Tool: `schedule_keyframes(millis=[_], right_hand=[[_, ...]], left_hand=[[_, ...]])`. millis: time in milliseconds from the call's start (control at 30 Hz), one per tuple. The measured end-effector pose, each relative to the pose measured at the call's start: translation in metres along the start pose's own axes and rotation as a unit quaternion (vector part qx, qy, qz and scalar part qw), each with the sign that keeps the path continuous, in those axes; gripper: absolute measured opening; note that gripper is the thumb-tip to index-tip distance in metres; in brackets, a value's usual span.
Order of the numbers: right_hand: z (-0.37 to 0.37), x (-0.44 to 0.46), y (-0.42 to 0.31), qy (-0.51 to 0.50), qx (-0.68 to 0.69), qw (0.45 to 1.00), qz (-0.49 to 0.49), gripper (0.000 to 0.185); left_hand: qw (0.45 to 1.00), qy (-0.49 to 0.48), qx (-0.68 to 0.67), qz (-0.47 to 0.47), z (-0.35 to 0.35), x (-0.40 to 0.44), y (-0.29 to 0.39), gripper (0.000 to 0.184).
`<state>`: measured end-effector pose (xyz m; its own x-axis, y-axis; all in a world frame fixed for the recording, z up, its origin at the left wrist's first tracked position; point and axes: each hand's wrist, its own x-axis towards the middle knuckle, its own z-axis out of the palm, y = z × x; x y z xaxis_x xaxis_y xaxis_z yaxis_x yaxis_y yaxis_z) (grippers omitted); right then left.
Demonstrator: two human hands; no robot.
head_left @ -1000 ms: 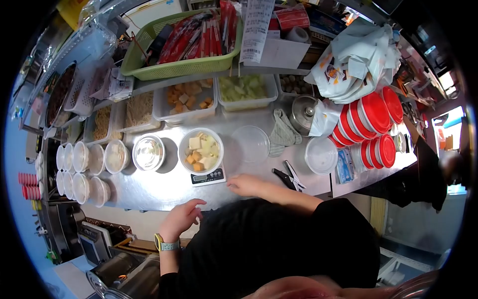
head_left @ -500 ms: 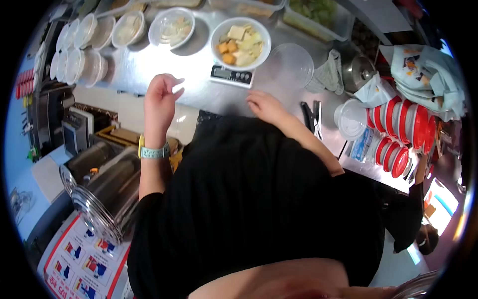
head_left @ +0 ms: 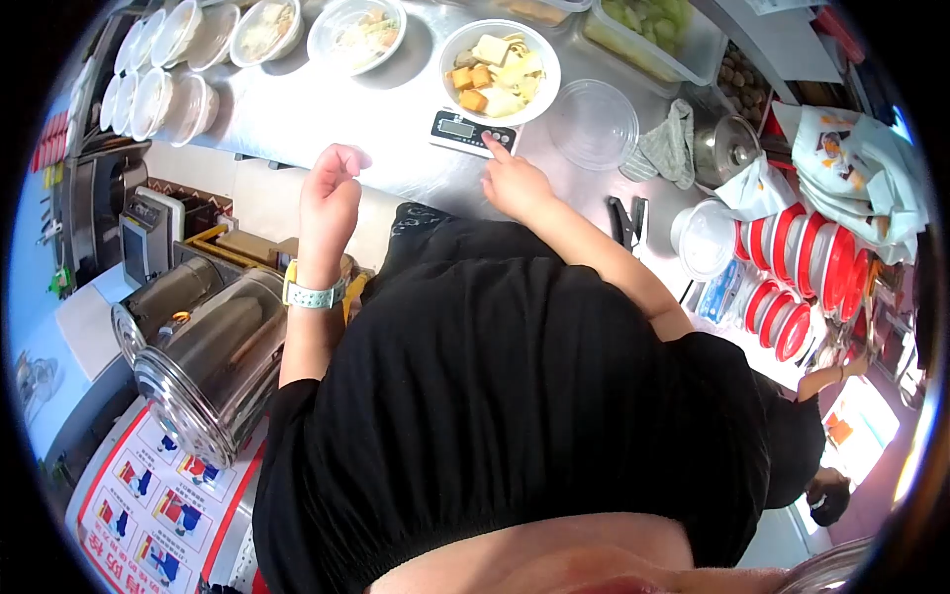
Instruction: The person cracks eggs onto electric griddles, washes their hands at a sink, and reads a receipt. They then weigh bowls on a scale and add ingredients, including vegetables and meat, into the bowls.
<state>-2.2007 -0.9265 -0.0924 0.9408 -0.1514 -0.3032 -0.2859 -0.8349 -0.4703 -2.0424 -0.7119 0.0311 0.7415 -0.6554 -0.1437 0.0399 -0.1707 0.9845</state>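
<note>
On the steel counter, a digital kitchen scale (head_left: 465, 130) carries a white bowl (head_left: 544, 107) of food, with orange-brown cubes, a pale tofu-like block and leafy pieces. My right hand (head_left: 520, 186) has its index finger stretched onto the button area at the scale's right side; its other fingers are curled. My left hand (head_left: 331, 198) hangs over the counter's front edge, left of the scale, with fingers curled in and nothing visible in them. A watch (head_left: 315, 296) with a pale patterned strap is on my left wrist. Right of the bowl lies a round clear plastic lid (head_left: 594, 124).
Filled bowls (head_left: 356, 37) and stacked containers (head_left: 158, 104) line the left. A tub of green vegetables (head_left: 648, 35), a cloth (head_left: 665, 148), a lidded metal pot (head_left: 730, 148), scissors (head_left: 625, 220) and red-rimmed lids (head_left: 792, 247) are right. Steel pots (head_left: 213, 342) stand lower left; another person is far right.
My right hand has moved up from the counter's edge, its index finger now on the scale's buttons. My left hand's fingers have curled in more. The view has shifted slightly.
</note>
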Motion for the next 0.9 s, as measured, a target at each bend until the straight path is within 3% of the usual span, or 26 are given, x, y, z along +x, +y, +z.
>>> schedule_keyframes(millis=[167,267,300,367,467,500,533,600,633,733,800,833,900], right_hand=[[-0.005,0.012,-0.006,-0.058,0.017,0.995,0.074,0.03],[-0.021,0.01,-0.006,-0.088,0.063,0.992,0.062,0.03],[-0.004,0.009,0.006,-0.033,0.105,0.994,0.028,0.027],[0.006,0.006,0.005,-0.037,0.171,0.984,0.026,0.023],[-0.007,0.01,-0.008,-0.046,0.229,0.969,-0.08,0.02],[-0.024,0.014,-0.03,-0.105,0.275,0.955,-0.033,0.02],[-0.051,0.024,-0.056,-0.162,0.32,0.933,0.017,0.02],[-0.086,0.041,-0.093,-0.16,0.351,0.922,-0.031,0.02],[-0.101,0.058,-0.111,-0.161,0.383,0.907,-0.07,0.022],[-0.141,0.125,-0.164,-0.11,0.449,0.884,-0.065,0.029],[-0.179,0.18,-0.206,0.002,0.375,0.918,-0.13,0.031],[-0.203,0.211,-0.238,0.027,0.406,0.907,-0.11,0.031],[-0.248,0.278,-0.287,0.132,0.313,0.921,-0.189,0.036]], left_hand=[[1.0,0.019,-0.001,0.007,-0.013,-0.002,-0.007,0.027],[0.999,0.038,0.015,-0.003,-0.025,-0.002,-0.005,0.022],[0.999,0.039,0.012,-0.019,-0.03,-0.002,-0.005,0.024],[0.995,0.068,0.035,-0.058,-0.047,-0.001,-0.004,0.025],[0.998,0.012,0.039,-0.054,-0.079,0.015,0.0,0.023],[0.994,0.006,0.055,-0.09,-0.091,0.021,0.01,0.02],[0.996,-0.019,0.066,-0.049,-0.107,0.029,0.006,0.021],[0.989,-0.049,0.067,-0.122,-0.138,0.045,0.016,0.022],[0.991,-0.059,0.054,-0.105,-0.156,0.053,0.017,0.023],[0.991,-0.088,0.087,-0.057,-0.219,0.084,0.026,0.021],[0.995,-0.066,0.067,0.019,-0.263,0.107,0.021,0.017],[0.99,-0.106,0.08,-0.036,-0.293,0.117,0.033,0.016],[0.991,-0.108,0.073,-0.009,-0.346,0.137,0.031,0.015]])
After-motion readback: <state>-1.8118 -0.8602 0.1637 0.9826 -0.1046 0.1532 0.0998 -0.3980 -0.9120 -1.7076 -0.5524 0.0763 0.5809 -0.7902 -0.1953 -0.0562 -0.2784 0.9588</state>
